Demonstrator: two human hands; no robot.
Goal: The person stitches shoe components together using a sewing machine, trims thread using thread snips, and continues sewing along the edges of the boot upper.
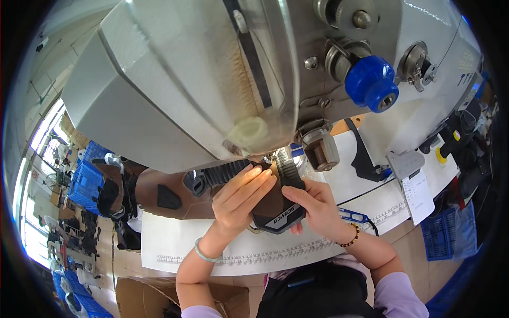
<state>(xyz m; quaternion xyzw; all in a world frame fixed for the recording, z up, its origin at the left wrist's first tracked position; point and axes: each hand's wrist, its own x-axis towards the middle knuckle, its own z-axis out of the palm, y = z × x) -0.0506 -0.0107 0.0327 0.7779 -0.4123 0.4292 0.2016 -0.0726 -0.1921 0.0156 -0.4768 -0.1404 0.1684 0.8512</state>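
Observation:
A brown and black shoe upper (pixel 168 186) lies under the head of a large white sewing machine (pixel 175 79). It has ribbed black padding and a dark end piece with a pale printed label. My left hand (pixel 237 200) lies on the upper with its fingers stretched out, close to the lit needle area. On the other side, my right hand (pixel 316 208) grips the dark end, thumb on top and the other fingers mostly hidden beneath. The machine head hides the stitching point in part.
A blue slotted tool (pixel 354 215) rests on the white table (pixel 212 246) beside my right wrist. Behind it lies a black strap-like piece (pixel 363 156). White cards (pixel 418 196) hang at the right. Blue crates (pixel 86 177) stand left, and a cardboard box (pixel 139 297) is below the table.

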